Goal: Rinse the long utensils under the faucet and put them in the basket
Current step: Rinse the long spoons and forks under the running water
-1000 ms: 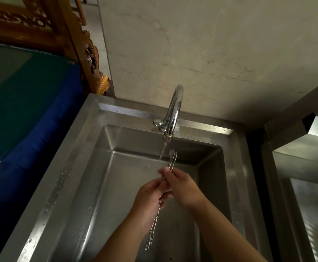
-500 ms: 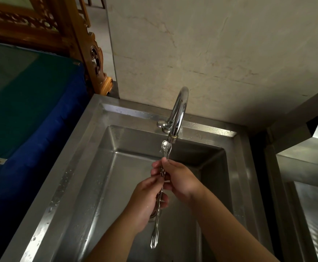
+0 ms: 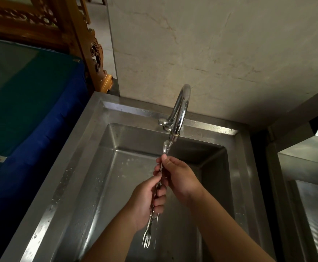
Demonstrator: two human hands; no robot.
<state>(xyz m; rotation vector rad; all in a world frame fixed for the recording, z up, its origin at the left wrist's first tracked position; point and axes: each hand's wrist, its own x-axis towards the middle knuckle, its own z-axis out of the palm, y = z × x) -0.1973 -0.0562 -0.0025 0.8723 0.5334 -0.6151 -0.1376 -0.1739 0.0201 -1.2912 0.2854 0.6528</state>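
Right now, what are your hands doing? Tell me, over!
Left hand and right hand both gripping the long utensils. Top end under the faucet spout. Basket not in view. Nothing blocking.

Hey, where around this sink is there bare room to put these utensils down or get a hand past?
Free: the sink basin floor left of both hands, up to its left wall, and the wet left rim beside the blue cloth. Crowded: under the faucet, where the left hand and right hand grip the long utensils.
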